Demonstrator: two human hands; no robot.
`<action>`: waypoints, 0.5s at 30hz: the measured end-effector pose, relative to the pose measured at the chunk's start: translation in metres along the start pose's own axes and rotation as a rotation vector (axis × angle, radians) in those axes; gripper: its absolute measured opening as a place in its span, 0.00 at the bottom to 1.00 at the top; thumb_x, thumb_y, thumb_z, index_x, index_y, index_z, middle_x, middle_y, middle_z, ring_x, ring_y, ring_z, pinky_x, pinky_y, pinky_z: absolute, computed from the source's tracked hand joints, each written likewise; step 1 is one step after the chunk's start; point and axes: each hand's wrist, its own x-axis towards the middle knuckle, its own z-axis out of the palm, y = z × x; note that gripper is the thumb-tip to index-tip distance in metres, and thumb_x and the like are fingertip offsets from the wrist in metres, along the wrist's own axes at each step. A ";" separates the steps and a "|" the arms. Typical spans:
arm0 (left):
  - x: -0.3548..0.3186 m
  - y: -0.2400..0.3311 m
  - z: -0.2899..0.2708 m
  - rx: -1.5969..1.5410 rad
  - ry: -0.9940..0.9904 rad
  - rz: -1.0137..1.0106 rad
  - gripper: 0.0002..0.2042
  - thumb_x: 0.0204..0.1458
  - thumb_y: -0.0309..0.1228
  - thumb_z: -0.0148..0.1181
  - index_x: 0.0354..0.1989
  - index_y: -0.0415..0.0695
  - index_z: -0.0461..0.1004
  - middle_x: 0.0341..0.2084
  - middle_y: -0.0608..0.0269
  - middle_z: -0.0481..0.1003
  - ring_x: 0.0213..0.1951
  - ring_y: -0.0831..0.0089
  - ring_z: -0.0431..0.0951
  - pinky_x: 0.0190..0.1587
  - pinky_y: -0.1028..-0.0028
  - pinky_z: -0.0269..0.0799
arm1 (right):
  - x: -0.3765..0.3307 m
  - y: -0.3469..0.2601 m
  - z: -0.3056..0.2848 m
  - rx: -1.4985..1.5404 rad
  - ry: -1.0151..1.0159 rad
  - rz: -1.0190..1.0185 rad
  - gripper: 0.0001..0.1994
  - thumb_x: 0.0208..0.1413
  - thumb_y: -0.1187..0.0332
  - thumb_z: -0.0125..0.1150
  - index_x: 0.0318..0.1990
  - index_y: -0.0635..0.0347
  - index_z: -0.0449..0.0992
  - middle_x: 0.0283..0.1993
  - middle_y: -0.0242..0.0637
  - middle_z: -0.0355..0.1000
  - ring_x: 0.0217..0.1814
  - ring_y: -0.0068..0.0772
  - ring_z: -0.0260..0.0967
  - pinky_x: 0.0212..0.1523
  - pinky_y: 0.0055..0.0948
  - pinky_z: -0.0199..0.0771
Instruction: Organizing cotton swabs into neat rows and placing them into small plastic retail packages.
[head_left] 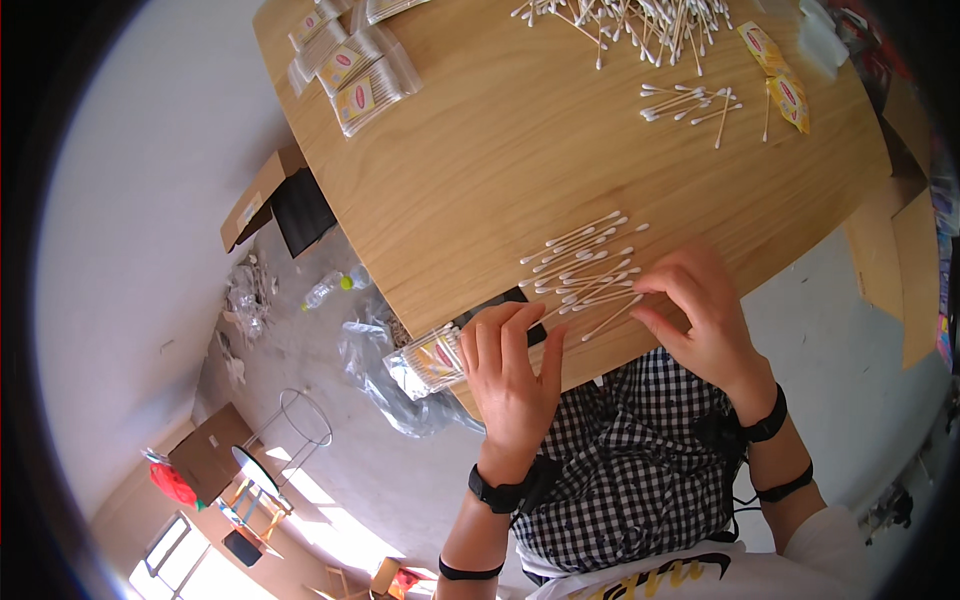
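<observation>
Loose white-tipped cotton swabs [585, 262] lie in a small heap near the table's front edge, between my hands. My right hand [700, 325] reaches in from the right. Its thumb and forefinger are apart, on either side of one cotton swab's tip. My left hand [510, 375] is at the heap's left, thumb spread away from the fingers. Beside its outer edge, a clear bag of cotton swabs [432, 360] with a yellow label juts over the table's edge; whether the fingers touch it is hidden. A flat black object [537, 333] lies partly under my left hand.
On the wooden table [450, 190], a big pile of cotton swabs [660, 25] lies at the far side, with a smaller group [690, 103] nearer. Yellow packets [787, 95] rest at the far right, filled bags [358, 95] at the far left. Cardboard boxes [262, 195] flank the table.
</observation>
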 end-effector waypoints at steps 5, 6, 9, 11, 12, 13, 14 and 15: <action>0.002 -0.003 -0.001 -0.023 -0.015 -0.002 0.10 0.46 0.24 0.69 0.36 0.43 0.77 0.35 0.61 0.73 0.39 0.62 0.70 0.43 0.66 0.65 | -0.010 0.000 0.016 -0.043 -0.044 -0.069 0.10 0.42 0.77 0.70 0.31 0.58 0.74 0.31 0.34 0.68 0.36 0.40 0.67 0.37 0.36 0.68; 0.006 -0.001 0.001 -0.022 -0.013 -0.003 0.10 0.46 0.24 0.69 0.36 0.43 0.77 0.35 0.61 0.73 0.39 0.62 0.70 0.43 0.66 0.65 | -0.010 0.000 0.018 -0.042 -0.032 -0.079 0.09 0.42 0.77 0.69 0.30 0.59 0.73 0.31 0.34 0.68 0.35 0.40 0.67 0.37 0.36 0.68; 0.019 0.008 0.013 -0.041 -0.008 0.032 0.09 0.47 0.25 0.69 0.36 0.43 0.77 0.33 0.61 0.72 0.38 0.62 0.70 0.42 0.66 0.65 | -0.009 0.000 0.024 -0.060 0.005 0.001 0.08 0.44 0.78 0.68 0.29 0.60 0.73 0.31 0.34 0.68 0.35 0.41 0.66 0.36 0.35 0.67; 0.028 0.012 0.016 -0.065 -0.031 0.036 0.08 0.47 0.26 0.68 0.35 0.43 0.76 0.33 0.60 0.72 0.38 0.60 0.70 0.42 0.65 0.65 | -0.006 -0.001 0.026 -0.052 0.023 0.017 0.08 0.44 0.77 0.68 0.29 0.60 0.73 0.31 0.35 0.68 0.35 0.41 0.66 0.36 0.36 0.67; 0.031 0.014 0.017 -0.059 -0.037 0.037 0.08 0.47 0.25 0.68 0.34 0.43 0.76 0.33 0.60 0.71 0.38 0.59 0.69 0.42 0.64 0.65 | -0.005 0.000 0.026 -0.043 0.041 0.033 0.07 0.45 0.77 0.67 0.29 0.60 0.73 0.31 0.35 0.67 0.35 0.41 0.66 0.36 0.36 0.67; 0.034 0.014 0.017 -0.059 -0.037 0.037 0.08 0.47 0.25 0.68 0.34 0.43 0.76 0.33 0.60 0.71 0.38 0.59 0.69 0.42 0.64 0.65 | -0.003 -0.001 0.026 -0.044 0.041 0.033 0.07 0.45 0.77 0.67 0.29 0.60 0.73 0.31 0.35 0.67 0.35 0.41 0.66 0.36 0.36 0.67; 0.036 0.014 0.017 -0.057 -0.063 0.045 0.08 0.47 0.25 0.68 0.33 0.43 0.75 0.32 0.60 0.71 0.38 0.59 0.69 0.41 0.64 0.65 | -0.003 -0.001 0.026 -0.038 0.040 0.039 0.07 0.45 0.77 0.67 0.29 0.60 0.73 0.31 0.35 0.68 0.36 0.41 0.66 0.37 0.36 0.67; 0.038 0.013 0.017 -0.055 -0.089 0.054 0.08 0.46 0.25 0.68 0.33 0.43 0.75 0.32 0.60 0.70 0.37 0.59 0.69 0.41 0.64 0.65 | -0.002 -0.001 0.027 -0.032 0.039 0.046 0.07 0.46 0.77 0.67 0.29 0.60 0.73 0.31 0.36 0.68 0.36 0.41 0.66 0.37 0.36 0.67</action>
